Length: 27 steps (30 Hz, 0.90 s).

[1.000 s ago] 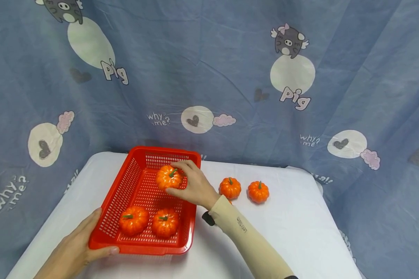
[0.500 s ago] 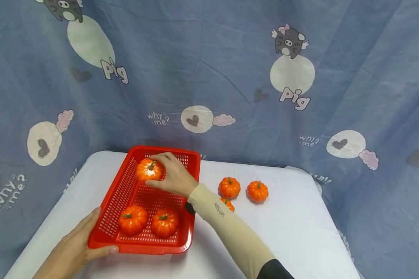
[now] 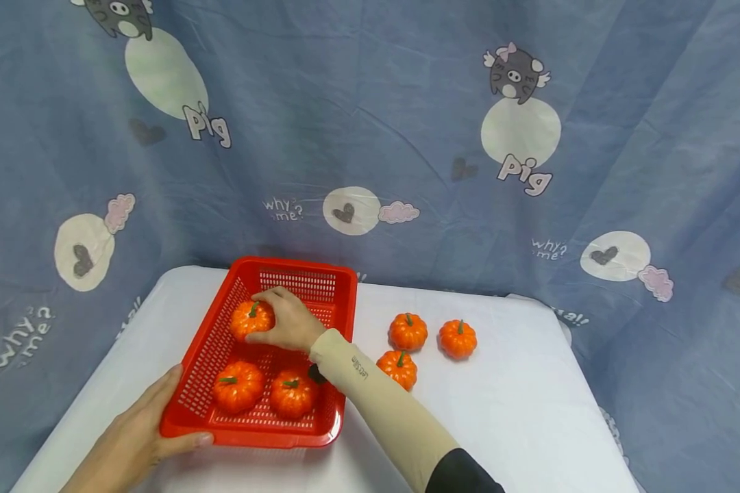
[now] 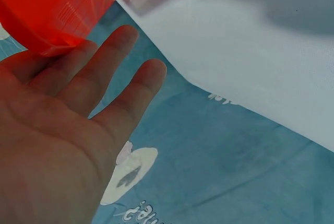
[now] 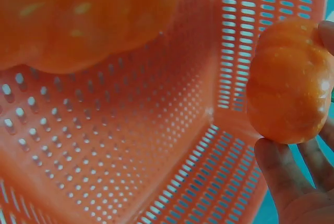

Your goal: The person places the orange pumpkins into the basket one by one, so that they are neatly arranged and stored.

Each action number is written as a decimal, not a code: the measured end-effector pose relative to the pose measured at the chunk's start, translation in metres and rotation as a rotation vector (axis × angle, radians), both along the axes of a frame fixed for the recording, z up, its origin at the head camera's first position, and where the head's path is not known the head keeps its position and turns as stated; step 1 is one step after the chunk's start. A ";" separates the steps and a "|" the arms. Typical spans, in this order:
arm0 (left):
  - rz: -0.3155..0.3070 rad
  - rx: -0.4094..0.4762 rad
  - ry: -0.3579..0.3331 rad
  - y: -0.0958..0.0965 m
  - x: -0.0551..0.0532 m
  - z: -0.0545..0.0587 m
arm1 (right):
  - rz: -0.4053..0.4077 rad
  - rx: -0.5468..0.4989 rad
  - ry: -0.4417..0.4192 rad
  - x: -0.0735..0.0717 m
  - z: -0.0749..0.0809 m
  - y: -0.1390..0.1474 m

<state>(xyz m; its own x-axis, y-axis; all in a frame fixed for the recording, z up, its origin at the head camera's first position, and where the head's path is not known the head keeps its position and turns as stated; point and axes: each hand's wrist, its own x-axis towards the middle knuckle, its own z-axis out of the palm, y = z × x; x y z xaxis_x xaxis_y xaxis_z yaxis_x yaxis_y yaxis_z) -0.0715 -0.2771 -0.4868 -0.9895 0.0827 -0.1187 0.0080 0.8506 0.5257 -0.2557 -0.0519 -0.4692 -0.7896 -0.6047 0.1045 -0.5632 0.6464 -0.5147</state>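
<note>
The red slotted plastic basket stands at the table's left. My left hand rests against its front left corner, thumb along the front and fingers at the left side; in the left wrist view those fingers look straight and spread. My right hand holds a small orange pumpkin with a green stem, inside the basket's back left part. The right wrist view shows this pumpkin between thumb and fingers; I cannot tell if it touches the bottom. Two pumpkins, one left and one right, sit in the basket's front.
Right of the basket, three more pumpkins lie on the white tablecloth: one at the back, one farther right and one nearer, partly behind my right sleeve. A blue printed curtain hangs behind the table.
My right hand has carried its pumpkin leftward across the basket and, most recently, slightly lower. The nearer loose pumpkin is now uncovered. The left hand stays at the basket's corner.
</note>
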 end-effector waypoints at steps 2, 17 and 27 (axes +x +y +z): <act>0.001 0.003 -0.005 0.000 0.000 0.000 | -0.002 0.013 -0.006 -0.001 -0.003 -0.001; 0.003 0.007 -0.018 -0.001 0.001 0.001 | 0.026 0.149 -0.061 -0.002 -0.018 -0.010; 0.003 0.009 -0.023 0.000 -0.001 0.002 | 0.051 0.217 -0.109 -0.001 -0.025 -0.015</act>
<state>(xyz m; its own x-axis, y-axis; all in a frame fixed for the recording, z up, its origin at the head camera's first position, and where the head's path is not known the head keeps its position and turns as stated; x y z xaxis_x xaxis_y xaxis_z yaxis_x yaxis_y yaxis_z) -0.0723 -0.2771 -0.4843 -0.9868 0.0809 -0.1406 -0.0066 0.8461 0.5330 -0.2563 -0.0668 -0.4942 -0.7568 -0.6432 -0.1165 -0.5466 0.7205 -0.4267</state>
